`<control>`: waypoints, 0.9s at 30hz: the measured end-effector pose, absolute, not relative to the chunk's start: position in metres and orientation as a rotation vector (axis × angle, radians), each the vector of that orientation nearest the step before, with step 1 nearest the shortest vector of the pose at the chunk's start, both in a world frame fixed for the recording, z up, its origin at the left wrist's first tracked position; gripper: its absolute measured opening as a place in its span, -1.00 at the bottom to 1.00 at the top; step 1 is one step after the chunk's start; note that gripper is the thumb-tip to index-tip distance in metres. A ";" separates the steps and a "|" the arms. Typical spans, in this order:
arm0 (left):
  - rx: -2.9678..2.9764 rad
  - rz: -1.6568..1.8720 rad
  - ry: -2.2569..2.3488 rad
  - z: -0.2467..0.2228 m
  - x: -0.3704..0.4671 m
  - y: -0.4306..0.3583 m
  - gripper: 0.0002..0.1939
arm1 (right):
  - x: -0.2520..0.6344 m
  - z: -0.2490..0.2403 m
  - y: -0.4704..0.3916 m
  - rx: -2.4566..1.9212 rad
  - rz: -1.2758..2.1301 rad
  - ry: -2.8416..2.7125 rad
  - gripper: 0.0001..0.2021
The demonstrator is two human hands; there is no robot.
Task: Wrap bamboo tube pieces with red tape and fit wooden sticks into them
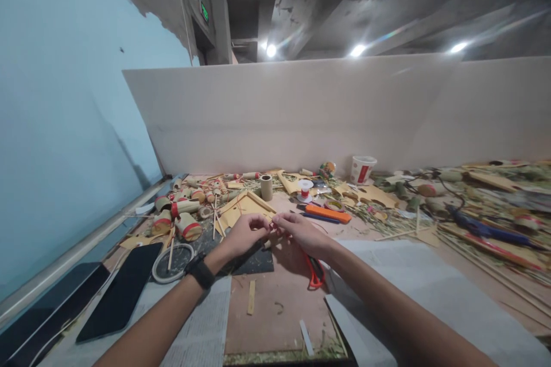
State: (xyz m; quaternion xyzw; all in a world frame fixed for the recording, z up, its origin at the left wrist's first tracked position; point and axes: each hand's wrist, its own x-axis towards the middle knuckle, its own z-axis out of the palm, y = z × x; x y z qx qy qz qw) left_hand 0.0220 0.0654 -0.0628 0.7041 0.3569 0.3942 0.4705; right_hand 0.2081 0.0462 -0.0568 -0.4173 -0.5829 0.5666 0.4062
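Note:
My left hand [246, 235] and my right hand [303, 235] meet at the fingertips over the middle of the work table. Both are closed in a pinch on thin red thread [275, 229], which the fingers mostly cover. Just below lies a dark cutting mat [253, 264], partly under my left hand. Red-handled scissors [316, 278] rest beneath my right wrist. Beyond the fingers stand a roof-shaped wooden frame [247, 202] and a spool of red thread [305, 188]. An orange utility knife [329, 214] lies to the right of it.
Bamboo pieces with red bands [188, 226] crowd the left; a bamboo tube [266, 188] stands centrally. A phone [120, 289] and white ring [173, 264] lie near my left arm. At the back is a paper cup [363, 170]. Blue-handled pliers [491, 226] lie among scraps rightward.

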 end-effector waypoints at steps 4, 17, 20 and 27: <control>1.746 0.952 0.905 -0.062 0.025 0.058 -0.79 | 0.205 -0.051 0.042 -1.043 1.457 -1.458 -0.57; 1.823 0.907 0.938 -0.059 0.027 0.050 -0.66 | 0.203 -0.053 0.043 -1.039 1.347 -1.415 -0.64; 1.839 0.912 0.928 -0.059 0.028 0.049 -0.65 | 0.203 -0.056 0.046 -1.072 1.243 -1.476 -0.65; 1.836 0.921 1.051 -0.059 0.029 0.048 -0.59 | 0.200 -0.063 0.048 -1.099 1.176 -1.487 -0.67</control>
